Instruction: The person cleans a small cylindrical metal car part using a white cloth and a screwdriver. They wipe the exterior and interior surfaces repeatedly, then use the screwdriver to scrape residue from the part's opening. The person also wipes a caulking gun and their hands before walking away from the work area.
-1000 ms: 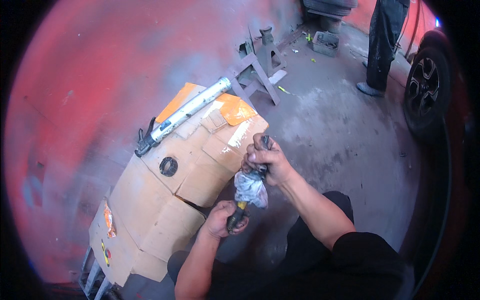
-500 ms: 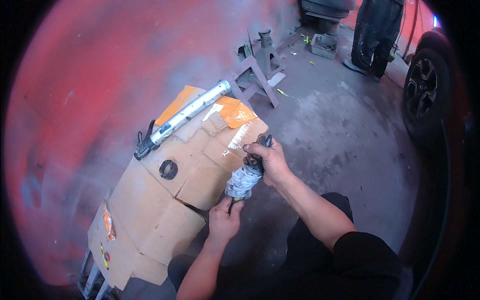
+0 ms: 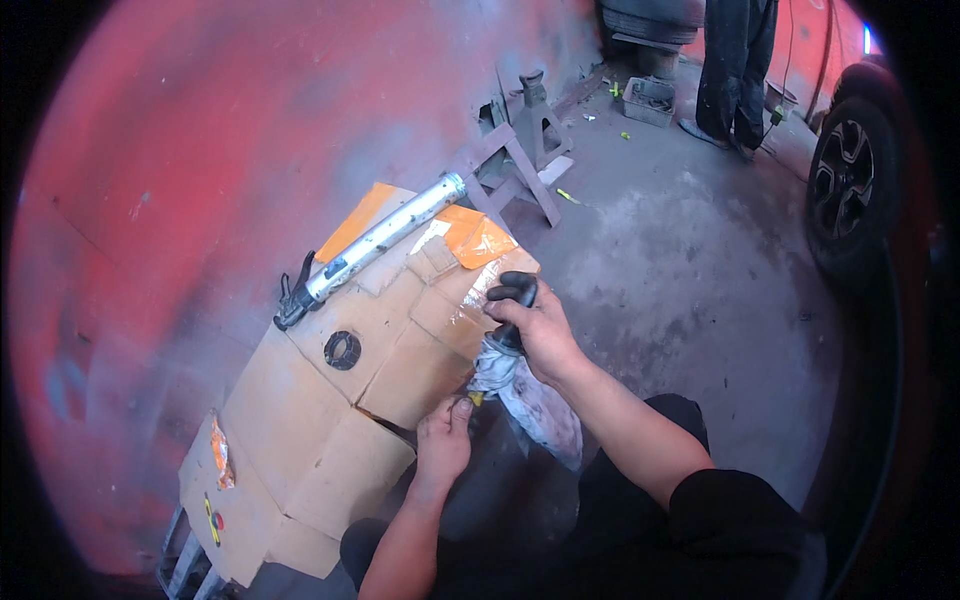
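My right hand (image 3: 541,330) is closed round a dark object (image 3: 517,287) with a rounded black top, over the right edge of the cardboard. A dirty white rag (image 3: 545,412) is bunched round its lower part, one end hanging loose to the right. Just below, my left hand (image 3: 445,437) is closed, thumb uppermost, beside a small yellow piece (image 3: 477,398) under the rag. What its fingers grip is mostly hidden. On the cardboard (image 3: 255,420) lie a silver grease gun (image 3: 385,236) with a black head and lever, and a black ring (image 3: 333,340).
An orange wrapper (image 3: 221,455) and a small yellow-and-black tool (image 3: 211,522) lie at the cardboard's near left. Beyond stand a jack stand (image 3: 538,118), a grey bin (image 3: 649,104) and stacked tyres (image 3: 652,25). Another person's legs (image 3: 738,75) are at the back; a car wheel (image 3: 850,180) is at right.
The rag, earlier wrapped tightly round the object, has come partly loose and now hangs to the right. My right hand's grip has shifted, and my left hand has moved slightly down.
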